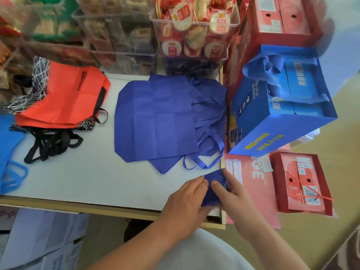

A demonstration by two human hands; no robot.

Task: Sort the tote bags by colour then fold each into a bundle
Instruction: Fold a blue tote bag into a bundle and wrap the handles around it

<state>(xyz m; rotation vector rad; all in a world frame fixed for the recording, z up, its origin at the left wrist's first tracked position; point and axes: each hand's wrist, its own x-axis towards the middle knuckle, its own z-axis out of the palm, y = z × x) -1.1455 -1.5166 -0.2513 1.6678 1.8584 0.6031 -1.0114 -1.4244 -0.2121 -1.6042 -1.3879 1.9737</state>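
A small folded dark blue tote bundle [213,184] lies at the white table's front right corner. My left hand [187,199] and my right hand [231,191] both grip it from either side, thumbs pressed on top. Behind it lies a flat pile of dark blue tote bags [159,117] with loose handles trailing to the right. On the left lies a pile of red tote bags [64,98] over black-and-white netted bags [39,75], with black handles [52,143] spilling forward. Light blue tote bags [9,149] lie at the far left edge.
Clear plastic bins of packaged snacks [194,30] line the back of the table [87,182]. To the right stand an open blue gift box [282,106] and red gift boxes [302,182]. White cartons [42,238] sit on the floor below the front edge.
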